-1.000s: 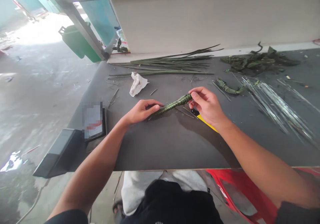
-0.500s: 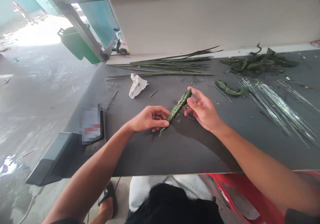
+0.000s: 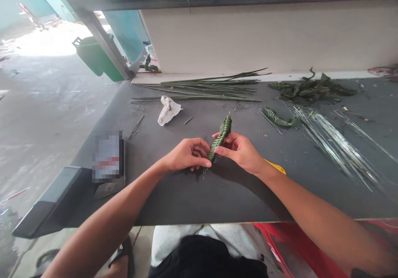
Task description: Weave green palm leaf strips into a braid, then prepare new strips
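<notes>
Between my hands is a woven green leaf piece (image 3: 221,139), slim and braided, tilted with its pointed tip up and away from me. My left hand (image 3: 194,153) pinches its lower end between thumb and fingers, where thin stem ends poke out. My right hand (image 3: 234,147) grips it around the middle, thumb on the near side and fingers behind. A similar curled woven piece (image 3: 278,118) lies on the table to the right, by a bundle of shiny thin wires (image 3: 336,141).
Long green stems (image 3: 211,88) lie along the back of the dark table (image 3: 186,199), near a crumpled white paper (image 3: 168,109). A heap of green leaves (image 3: 311,88) sits back right. A phone-like device (image 3: 108,158) lies left. A yellow handle (image 3: 276,166) shows beside my right forearm.
My right hand has slid down from the tip of the woven piece to its middle, and the piece stands a little steeper. The yellow handle has come into sight.
</notes>
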Available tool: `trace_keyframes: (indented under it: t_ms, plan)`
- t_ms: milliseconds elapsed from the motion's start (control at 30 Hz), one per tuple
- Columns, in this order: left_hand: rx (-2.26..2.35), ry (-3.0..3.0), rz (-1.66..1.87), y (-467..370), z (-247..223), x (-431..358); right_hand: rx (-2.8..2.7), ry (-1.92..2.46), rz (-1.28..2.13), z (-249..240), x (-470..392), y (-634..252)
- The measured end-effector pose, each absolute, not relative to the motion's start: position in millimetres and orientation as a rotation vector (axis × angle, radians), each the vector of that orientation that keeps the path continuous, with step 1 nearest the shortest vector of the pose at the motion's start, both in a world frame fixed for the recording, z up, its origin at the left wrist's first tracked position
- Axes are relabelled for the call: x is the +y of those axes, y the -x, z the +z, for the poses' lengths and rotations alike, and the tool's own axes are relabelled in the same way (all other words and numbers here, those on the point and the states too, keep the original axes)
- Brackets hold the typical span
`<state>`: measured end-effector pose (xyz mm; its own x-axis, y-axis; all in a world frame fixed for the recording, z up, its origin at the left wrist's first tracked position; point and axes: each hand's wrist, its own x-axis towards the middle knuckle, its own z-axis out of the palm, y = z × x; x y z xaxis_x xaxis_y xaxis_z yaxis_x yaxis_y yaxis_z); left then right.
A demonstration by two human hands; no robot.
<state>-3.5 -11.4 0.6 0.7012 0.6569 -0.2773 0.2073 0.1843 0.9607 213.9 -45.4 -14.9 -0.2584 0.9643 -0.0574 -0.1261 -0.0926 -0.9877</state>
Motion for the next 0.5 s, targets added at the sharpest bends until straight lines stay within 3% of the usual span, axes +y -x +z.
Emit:
trace_keyframes:
  t_ms: [300, 500]
  plan:
    - [0.851, -1.391, 0.679, -1.0, 2.4, -10.3, -1.424, 0.876, 1.717, -10.2, -51.7, -215.9]
    - [0.817, -1.267, 0.671, -2.8, 10.8, -13.2, -1.511, 0.964, 1.842, -10.7, -56.1, -215.1]
